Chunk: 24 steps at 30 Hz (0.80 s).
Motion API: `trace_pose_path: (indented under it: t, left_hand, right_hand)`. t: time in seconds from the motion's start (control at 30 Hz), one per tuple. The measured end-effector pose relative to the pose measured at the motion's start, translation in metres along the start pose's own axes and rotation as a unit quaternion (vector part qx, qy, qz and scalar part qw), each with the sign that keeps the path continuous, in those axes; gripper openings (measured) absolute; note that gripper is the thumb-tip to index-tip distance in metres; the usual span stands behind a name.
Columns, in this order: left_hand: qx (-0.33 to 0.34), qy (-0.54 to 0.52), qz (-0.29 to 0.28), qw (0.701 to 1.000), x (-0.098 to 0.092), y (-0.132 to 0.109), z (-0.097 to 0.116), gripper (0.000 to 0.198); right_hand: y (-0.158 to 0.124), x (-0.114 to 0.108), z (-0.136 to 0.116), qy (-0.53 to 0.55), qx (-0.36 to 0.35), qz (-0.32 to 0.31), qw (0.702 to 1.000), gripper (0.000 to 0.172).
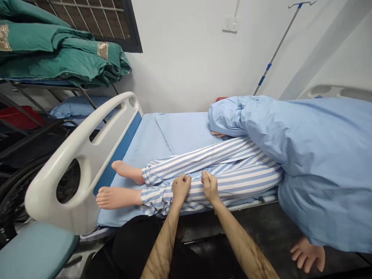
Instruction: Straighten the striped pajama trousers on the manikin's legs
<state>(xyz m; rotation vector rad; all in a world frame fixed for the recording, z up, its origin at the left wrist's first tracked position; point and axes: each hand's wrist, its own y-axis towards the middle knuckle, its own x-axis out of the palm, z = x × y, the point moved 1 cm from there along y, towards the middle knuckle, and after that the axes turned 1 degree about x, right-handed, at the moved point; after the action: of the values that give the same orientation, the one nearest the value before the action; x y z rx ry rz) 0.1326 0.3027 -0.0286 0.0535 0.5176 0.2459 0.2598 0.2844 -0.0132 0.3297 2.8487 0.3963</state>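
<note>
**Two hands on a bed.** The person's left hand [180,189] and right hand [210,187] rest just apart on the striped trousers [244,181] of a figure [203,159] lying on the bed. The fingers of each hand are curled together and clamped on a pinch of cloth over the nearer shin. The trousers show two legs, one crossing above the other, and two cuffs. Two bare feet [116,197] lie side by side, toes towards one white footboard [72,166]. A blue blanket [319,155] covers the figure's upper part. Two further hands belong to the figure: one [217,134] shows at the blanket's far edge, and one [308,254] hangs below its near edge. A blue sheet [148,143] lies under the legs. A second white board [334,91] stands at the far right. On a metal rack [43,88] at left are about three folded green quilts [55,54], with one blue pillow [81,110] below them and one red item [17,118] lower still. One drip pole [279,46] and one wall socket [230,24] stand beyond the bed.
</note>
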Motion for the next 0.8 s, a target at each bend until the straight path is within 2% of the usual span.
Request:
trace_pose_path:
  t: [0.13,0.23,0.37,0.47,0.6,0.7,0.8]
  left_hand:
    - [0.002,-0.129,0.01,0.992,-0.007,0.0,0.017,0.039]
    - [0.023,-0.198,-0.02,0.98,0.005,-0.006,0.03,0.041]
    - [0.035,-0.152,-0.039,0.987,0.029,-0.01,0.027,0.041]
    - [0.034,-0.139,-0.024,0.989,0.034,-0.011,0.018,0.041]
    - [0.01,-0.183,-0.004,0.983,0.028,-0.012,0.023,0.04]
    - [0.031,-0.211,-0.005,0.977,0.028,-0.017,0.046,0.04]
    - [0.07,-0.253,0.001,0.965,0.036,-0.023,0.072,0.042]
  right_hand:
    - [0.001,0.003,0.018,-0.031,0.017,-0.011,0.999,0.045]
    - [0.001,-0.003,0.011,0.005,0.038,-0.008,0.999,0.045]
    - [0.006,-0.035,-0.019,0.019,-0.004,0.016,1.0,0.045]
    - [0.011,-0.055,-0.026,0.01,-0.035,0.04,0.999,0.045]
    - [0.014,-0.055,0.002,-0.044,-0.015,0.047,0.998,0.044]
    - [0.012,-0.044,0.028,-0.115,-0.01,0.025,0.993,0.043]
    - [0.012,-0.04,0.04,-0.129,-0.015,0.029,0.991,0.043]
